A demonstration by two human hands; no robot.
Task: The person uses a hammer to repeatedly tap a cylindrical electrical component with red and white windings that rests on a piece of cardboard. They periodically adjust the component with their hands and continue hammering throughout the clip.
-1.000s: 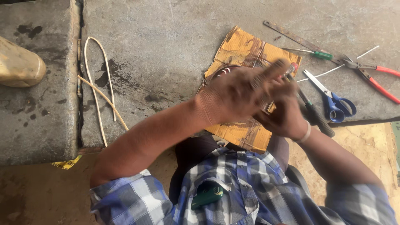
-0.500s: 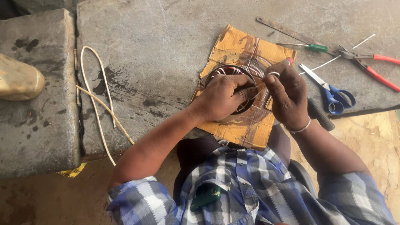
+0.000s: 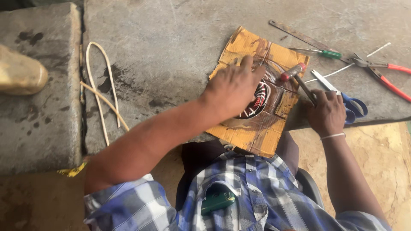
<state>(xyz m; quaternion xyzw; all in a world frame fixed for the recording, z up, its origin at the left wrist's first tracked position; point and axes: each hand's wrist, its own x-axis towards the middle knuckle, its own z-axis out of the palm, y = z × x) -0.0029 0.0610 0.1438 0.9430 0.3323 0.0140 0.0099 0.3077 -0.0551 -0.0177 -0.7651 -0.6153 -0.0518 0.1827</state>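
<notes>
Left hand [image 3: 233, 87] flat, right hand [image 3: 327, 112] fisted

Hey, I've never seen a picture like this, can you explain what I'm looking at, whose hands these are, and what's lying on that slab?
This is one view from a camera worn on a person's head, looking down at their own arms. The left hand presses on a round part wound with copper wire, which sits on a scrap of cardboard. The right hand grips a small hammer with a red and clear head. On the grey stone slab lie blue-handled scissors, red-handled pliers, a green-handled screwdriver, a flat metal strip and a looped pale cord.
</notes>
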